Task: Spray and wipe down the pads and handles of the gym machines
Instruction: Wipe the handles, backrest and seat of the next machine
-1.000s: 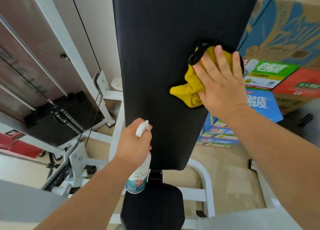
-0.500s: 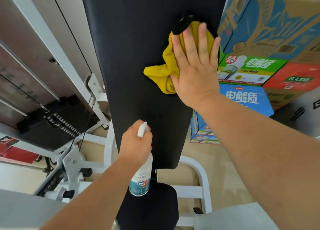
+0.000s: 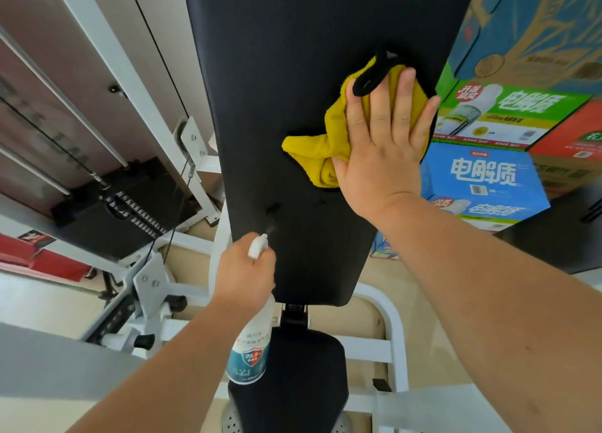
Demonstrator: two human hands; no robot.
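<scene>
Right hand (image 3: pixel 384 145) flat, fingers spread, presses yellow cloth (image 3: pixel 325 149) on back pad (image 3: pixel 277 74); left hand (image 3: pixel 242 273) grips spray bottle (image 3: pixel 249 351). Advice: wipe overlapping strokes, cover wet patch, edges.

Matt back pad (image 3: pixel 293 74), fluffy cloth (image 3: pixel 312 149)
Finely grained black vinyl look against napped yellow terry (black-trimmed); smooth white plastic spray bottle (image 3: pixel 250 351), glossy painted metal frame (image 3: pixel 395 341).

Right: stacked printed cartons, a green carton (image 3: pixel 508 113) on a blue carton (image 3: pixel 482 178), with a red carton (image 3: pixel 576 132) beside the green one. Left: black weight stack (image 3: pixel 123 204) and cable (image 3: pixel 49 139) behind a white frame upright (image 3: pixel 114 51). Beige floor (image 3: pixel 365 328) below.
</scene>
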